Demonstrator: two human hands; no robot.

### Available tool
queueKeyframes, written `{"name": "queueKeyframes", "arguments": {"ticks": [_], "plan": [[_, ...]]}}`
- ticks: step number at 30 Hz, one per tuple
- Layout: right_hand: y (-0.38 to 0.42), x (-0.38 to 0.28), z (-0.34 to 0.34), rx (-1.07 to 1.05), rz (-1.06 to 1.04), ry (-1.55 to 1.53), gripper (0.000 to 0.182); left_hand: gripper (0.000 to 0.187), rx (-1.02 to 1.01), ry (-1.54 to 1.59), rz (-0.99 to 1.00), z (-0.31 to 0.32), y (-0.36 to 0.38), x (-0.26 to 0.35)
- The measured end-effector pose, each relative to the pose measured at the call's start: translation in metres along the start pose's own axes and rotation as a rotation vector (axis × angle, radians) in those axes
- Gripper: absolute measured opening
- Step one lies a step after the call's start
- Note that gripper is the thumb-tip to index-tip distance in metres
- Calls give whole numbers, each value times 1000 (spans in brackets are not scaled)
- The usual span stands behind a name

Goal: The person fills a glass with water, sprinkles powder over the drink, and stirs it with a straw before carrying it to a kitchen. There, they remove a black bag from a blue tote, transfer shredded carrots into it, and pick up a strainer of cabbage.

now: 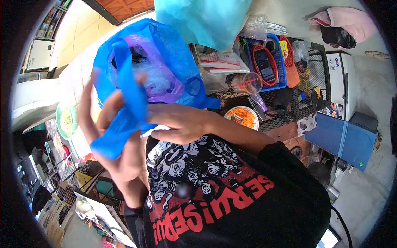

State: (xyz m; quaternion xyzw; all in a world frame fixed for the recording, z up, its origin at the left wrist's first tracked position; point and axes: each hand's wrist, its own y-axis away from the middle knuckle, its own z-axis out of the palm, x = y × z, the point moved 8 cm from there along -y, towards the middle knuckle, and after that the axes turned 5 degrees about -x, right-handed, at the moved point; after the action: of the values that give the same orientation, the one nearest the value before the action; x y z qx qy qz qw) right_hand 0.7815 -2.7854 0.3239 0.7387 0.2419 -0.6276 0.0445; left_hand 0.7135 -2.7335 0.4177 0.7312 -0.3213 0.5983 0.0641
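A large blue bag (173,45) stands in front of me, its mouth open. Inside it lies a purple plastic bag (175,82) with clear plastic in it. One blue handle (133,97) of the large bag is pulled up toward my body, smeared by motion. My left hand (124,149) is at this handle, which runs across its palm and blurred fingers; the fingers look partly curled around it. From the other side my right hand (178,122) reaches in, its fingertips closed at the handle and partly hidden behind it.
On the right, a black mesh rack (306,70) carries a blue basket (282,78) with a phone (264,64), plus a clear plastic cup (252,84). A bowl of shredded orange food (244,118) sits beside my right forearm. A green-rimmed basket (66,120) is at left.
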Motion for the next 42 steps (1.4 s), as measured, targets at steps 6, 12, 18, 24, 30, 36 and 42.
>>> {"name": "queueKeyframes", "arguments": {"ticks": [6, 12, 18, 24, 30, 36, 42], "plan": [[-6, -5, 18, -60, -141, -36, 61, 17, -27, -197, 180, -6, -2, -7], [-21, -13, 24, -119, -90, 59, 61, 28, -365, -1039, 138, -9, -15, -14], [-33, 9, 1, -52, 167, 232, 45, 27, -312, -1287, 58, -44, -9, -27], [-36, -6, -55, 335, 87, 517, 49, 88, -381, -1003, -57, -68, 3, -46], [-63, 6, -45, 209, 277, 870, 44, 87, -297, -755, -26, -90, 5, -40], [-83, 46, -32, 33, 415, 1088, 27, 64, -301, -579, 30, -106, 6, -41], [-82, -75, -64, 350, 105, 676, 24, 52, -201, -596, 144, -120, 2, -44]]}}
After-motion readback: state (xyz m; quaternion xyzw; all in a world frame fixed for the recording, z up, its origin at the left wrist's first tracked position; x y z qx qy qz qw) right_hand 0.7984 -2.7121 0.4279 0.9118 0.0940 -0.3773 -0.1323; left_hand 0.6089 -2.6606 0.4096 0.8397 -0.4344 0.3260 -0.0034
